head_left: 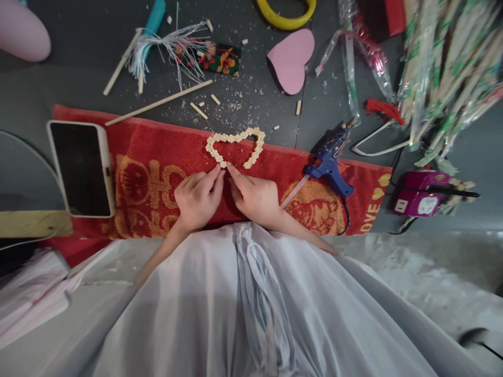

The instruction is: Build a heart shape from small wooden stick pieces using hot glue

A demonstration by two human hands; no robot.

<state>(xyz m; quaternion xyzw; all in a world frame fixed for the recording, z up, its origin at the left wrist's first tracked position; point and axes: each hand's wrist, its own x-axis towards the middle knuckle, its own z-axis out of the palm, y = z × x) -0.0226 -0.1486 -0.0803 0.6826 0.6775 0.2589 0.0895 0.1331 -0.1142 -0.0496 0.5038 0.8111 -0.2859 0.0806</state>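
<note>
A partly open heart outline [234, 137] made of small pale wooden pieces lies on a red towel [137, 141]. Its lower left end is between the fingertips of both my hands, while its right end curves down to a loose tip. My left hand [200, 196] is closed, thumb and forefinger pinched at that end. From the other side my right hand [253, 191] touches the same spot with its fingers pressed together. A blue hot glue gun [329, 165] with a clear stick rests on the towel, right of my right hand.
A phone [81, 167] lies at the left. Beyond the towel are a pink paper heart [291, 60], thin wooden sticks [161, 102], cut stick pieces, white strings and a yellow ring [286, 18]. Wrapped stick bundles [451, 68] and a purple power socket [422, 193] occupy the right.
</note>
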